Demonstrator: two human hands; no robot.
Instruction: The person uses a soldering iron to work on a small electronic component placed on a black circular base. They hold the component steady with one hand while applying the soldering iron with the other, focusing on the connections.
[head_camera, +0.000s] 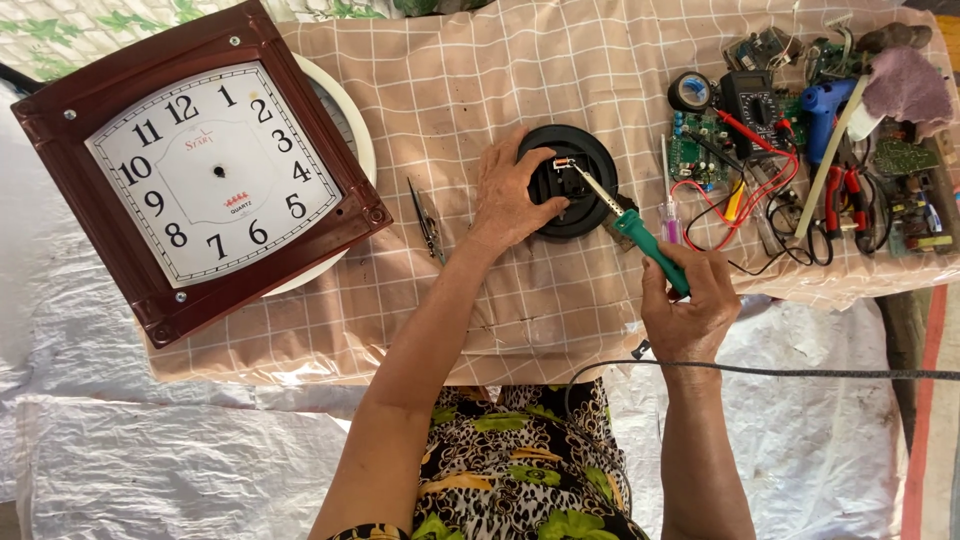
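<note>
At frame centre the right hand (690, 300) grips a green soldering iron (640, 238), tip on the black disc (575, 182) that the left hand (515, 195) clasps loosely.

Checked cloth (560, 70), clock (205, 170), tools (840, 190)
</note>
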